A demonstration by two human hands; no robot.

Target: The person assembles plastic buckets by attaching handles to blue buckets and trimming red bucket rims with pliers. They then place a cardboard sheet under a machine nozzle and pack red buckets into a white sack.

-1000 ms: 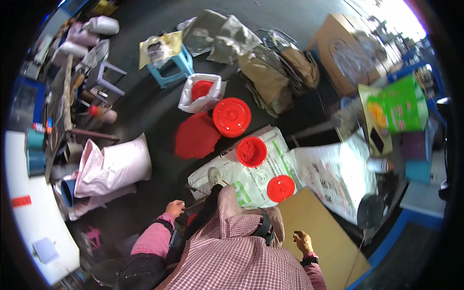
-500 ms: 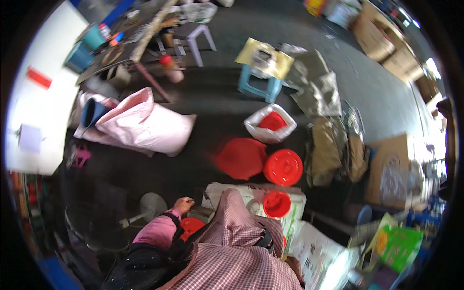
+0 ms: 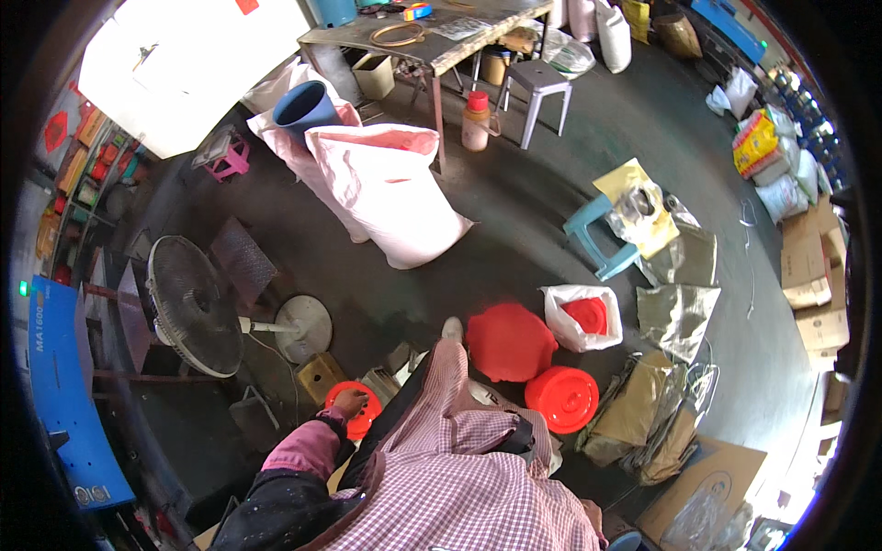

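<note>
My left hand (image 3: 349,402) reaches down beside my left leg, its fingers bent at the dark holes in the top of a round red plastic stool (image 3: 365,424). Only a sliver of my right hand (image 3: 593,512) shows at the lower edge, beside the checked apron; its fingers are hidden. Ahead of my knees lies a flat red heap (image 3: 511,342) on the dark floor. A round red plastic lid or tub (image 3: 562,400) is to its right. Behind that stands a white sack (image 3: 602,344) with red material inside.
A standing fan (image 3: 195,306) with a round base is at left. Large pale pink sacks (image 3: 404,207) stand ahead, one with a blue bucket (image 3: 312,106). A blue stool (image 3: 597,234), foil-like sheets (image 3: 678,317) and cardboard (image 3: 703,491) are at right. A worktable (image 3: 432,46) is farther off.
The view has swung left, bringing the fan and blue machine into sight. My left hand has moved from beside the red stool onto its top. My right hand shows less.
</note>
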